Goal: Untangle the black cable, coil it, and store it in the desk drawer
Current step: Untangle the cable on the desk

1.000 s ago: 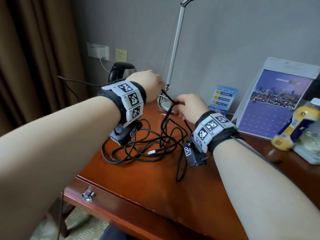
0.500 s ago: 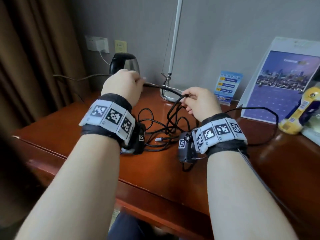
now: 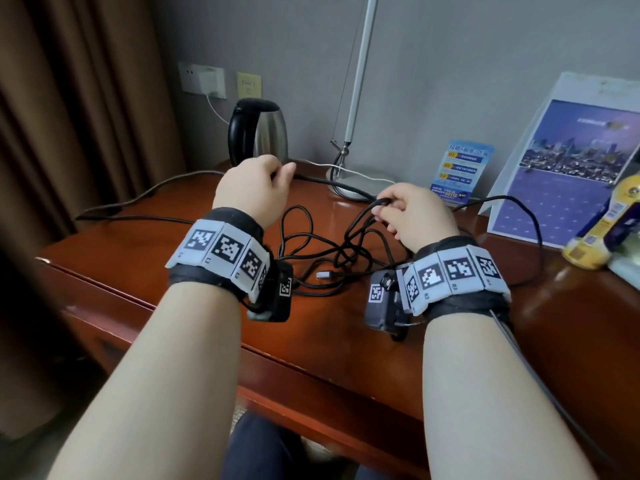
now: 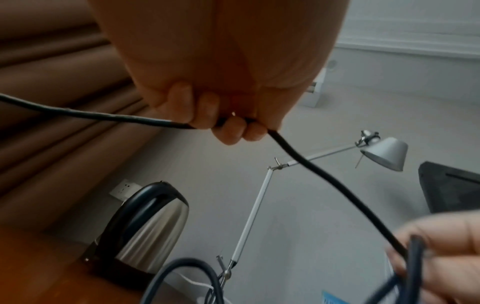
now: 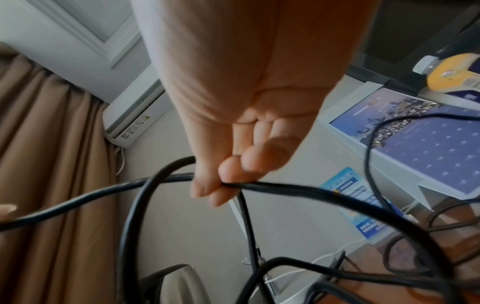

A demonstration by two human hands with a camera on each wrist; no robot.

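black cable (image 3: 322, 258) heaped in loose loops on the surface (image 3: 194, 327), one strand now drawn level between the left hand (image 3: 252, 188) and right hand (image 3: 412, 220), both gripping it and lower than before: untangling under way.

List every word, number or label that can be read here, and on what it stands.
"01", "02": beside the yellow bars on the blue card; its other print is too small to read.
Calendar: print blurred.
Yellow bottle: label unreadable.
Wrist bands: square code markers only; tiny digits unreadable.
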